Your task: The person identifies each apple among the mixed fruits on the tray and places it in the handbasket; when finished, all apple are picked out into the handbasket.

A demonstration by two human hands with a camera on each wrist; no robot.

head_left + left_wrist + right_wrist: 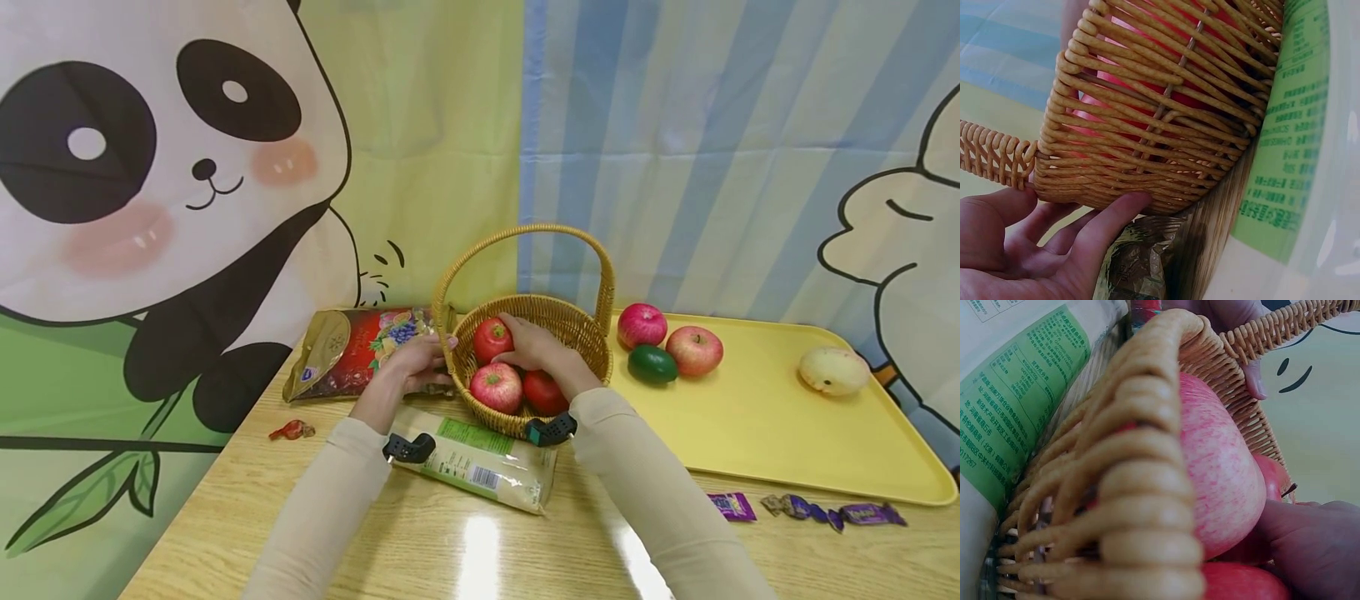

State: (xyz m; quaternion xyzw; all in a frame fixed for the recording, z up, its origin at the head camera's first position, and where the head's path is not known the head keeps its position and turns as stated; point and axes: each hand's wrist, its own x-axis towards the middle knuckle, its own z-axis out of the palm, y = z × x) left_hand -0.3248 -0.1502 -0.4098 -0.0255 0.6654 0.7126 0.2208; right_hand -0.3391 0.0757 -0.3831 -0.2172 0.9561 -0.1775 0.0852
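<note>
While the right hand (534,346) is inside the wicker basket (555,312), its fingers and thumb curve against the right side of a red apple (489,342), gripping it near the basket's left wall. That apple lies just left of the right palm, between the two hands; the right is nearer, being in contact. The left hand (412,365) pinches the basket's left rim beside the foot of the handle (555,227), thumb over the edge, fingers outside. Round and smooth-skinned, the red apple shows no clear long axis. A pink-streaked apple (496,390) rests in front of it, with a darker apple (543,393) partly hidden under the right wrist. Tan, ribbed canes weave a rounded bowl beneath the arched handle. Just in front, a slick plastic packet (480,467) runs slantwise; a shiny, crinkled bag (348,350) lies behind the left hand.
</note>
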